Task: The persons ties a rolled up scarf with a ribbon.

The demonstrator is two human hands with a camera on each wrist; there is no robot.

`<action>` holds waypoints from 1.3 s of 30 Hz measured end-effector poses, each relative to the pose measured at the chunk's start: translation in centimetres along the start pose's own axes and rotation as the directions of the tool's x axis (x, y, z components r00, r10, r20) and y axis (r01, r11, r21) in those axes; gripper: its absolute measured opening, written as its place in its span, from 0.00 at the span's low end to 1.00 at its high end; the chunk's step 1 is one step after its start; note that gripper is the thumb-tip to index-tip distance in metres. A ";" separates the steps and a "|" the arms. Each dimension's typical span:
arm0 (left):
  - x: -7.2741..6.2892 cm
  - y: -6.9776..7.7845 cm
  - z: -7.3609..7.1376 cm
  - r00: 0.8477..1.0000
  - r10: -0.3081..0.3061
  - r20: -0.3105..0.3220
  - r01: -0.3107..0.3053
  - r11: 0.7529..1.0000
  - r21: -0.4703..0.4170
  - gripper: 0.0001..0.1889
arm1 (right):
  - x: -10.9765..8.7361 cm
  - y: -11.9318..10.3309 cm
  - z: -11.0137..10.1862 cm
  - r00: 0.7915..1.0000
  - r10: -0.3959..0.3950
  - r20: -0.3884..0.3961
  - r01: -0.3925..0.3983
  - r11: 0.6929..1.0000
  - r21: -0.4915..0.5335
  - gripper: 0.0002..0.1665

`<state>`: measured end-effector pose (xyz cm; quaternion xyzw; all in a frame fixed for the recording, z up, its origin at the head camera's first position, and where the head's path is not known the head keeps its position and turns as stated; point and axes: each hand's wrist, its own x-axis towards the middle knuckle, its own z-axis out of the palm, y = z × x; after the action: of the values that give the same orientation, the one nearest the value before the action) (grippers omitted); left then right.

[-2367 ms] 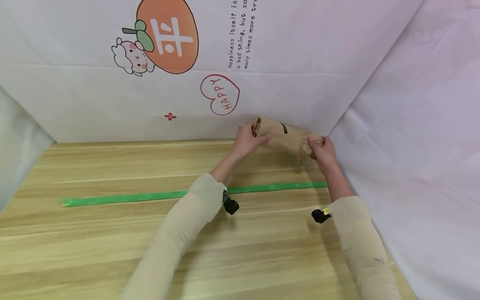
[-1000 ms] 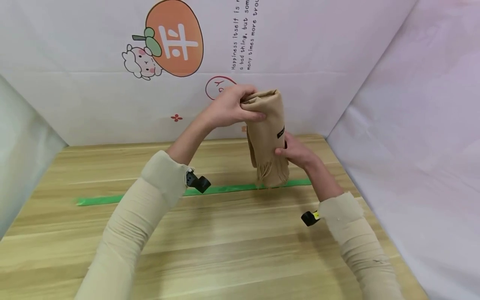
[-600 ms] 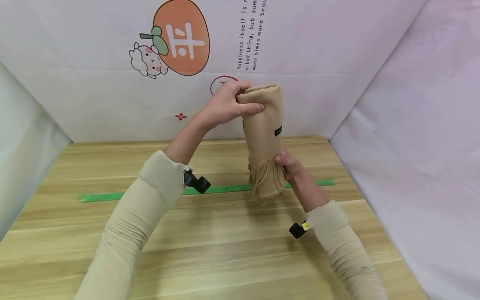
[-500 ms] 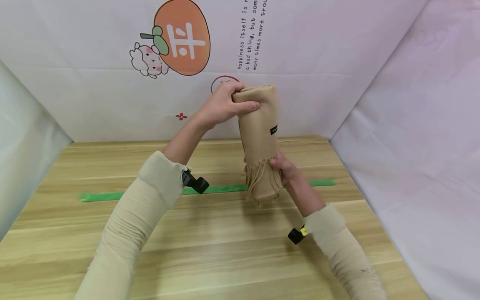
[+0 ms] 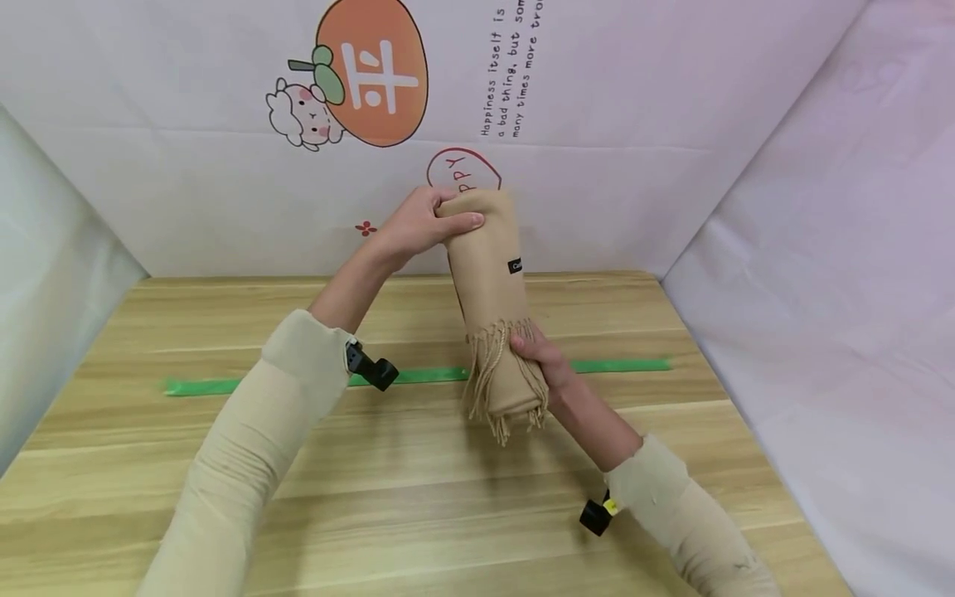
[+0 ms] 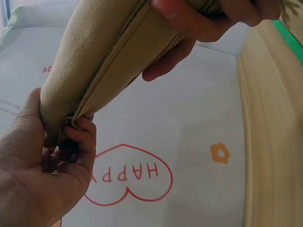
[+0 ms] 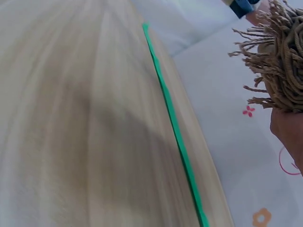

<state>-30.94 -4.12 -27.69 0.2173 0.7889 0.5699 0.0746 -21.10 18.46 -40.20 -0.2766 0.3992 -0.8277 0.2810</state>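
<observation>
A rolled beige scarf with a small black label and a fringed lower end is held up over the table, tilted with its fringe towards me. My left hand grips its upper end, thumb on the front. Lower down, my right hand holds the roll from the right near the fringe, its thumb in front and the other fingers hidden behind. In the left wrist view the left fingers curl into the folded end. The right wrist view shows the scarf's fringe at its edge beside the right hand.
Beneath is a wooden table with a strip of green tape across it. A white printed backdrop stands along the far edge, and a white sheet rises at the right.
The scarf has come from lying slantwise near the back right to a steep tilt, moving left and towards me. Both hands moved with it; the right slid under the fringed end.
</observation>
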 end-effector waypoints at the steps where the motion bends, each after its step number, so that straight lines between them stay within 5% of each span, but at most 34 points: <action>1: -0.1 -0.3 -0.1 1.000 -0.009 0.001 0.009 1.000 -0.011 0.15 | 0.0 0.2 0.2 1.000 0.003 -0.003 -0.003 1.000 0.007 0.24; 7: -0.6 -1.7 -0.6 0.998 -0.065 0.026 0.066 0.997 -0.048 0.14 | -0.2 1.3 1.6 0.999 0.033 -0.033 -0.031 0.998 0.062 0.22; 13: -1.3 -3.2 -1.6 0.987 -0.103 0.125 0.111 0.992 -0.057 0.15 | -0.6 2.8 3.2 0.990 0.106 -0.095 -0.095 0.989 0.110 0.21; 20: -2.2 -5.0 -3.1 0.963 -0.155 0.219 0.149 0.988 0.042 0.16 | -0.6 4.6 5.2 0.939 0.200 -0.279 -0.192 0.980 0.057 0.30; 29: -2.2 -8.3 -4.1 0.895 -0.190 0.403 0.191 0.981 0.039 0.17 | -0.4 6.6 6.5 0.862 0.343 -0.373 -0.319 0.939 0.124 0.36; 39: -2.3 -11.9 -3.3 0.893 -0.250 0.375 0.219 0.968 0.124 0.19 | -0.3 8.6 6.6 0.800 0.406 -0.442 -0.397 0.910 0.117 0.35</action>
<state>-33.18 -11.01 -37.93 0.2317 0.8006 0.4712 0.2885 -14.24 10.82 -43.82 0.0193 0.4958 -0.7944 0.3504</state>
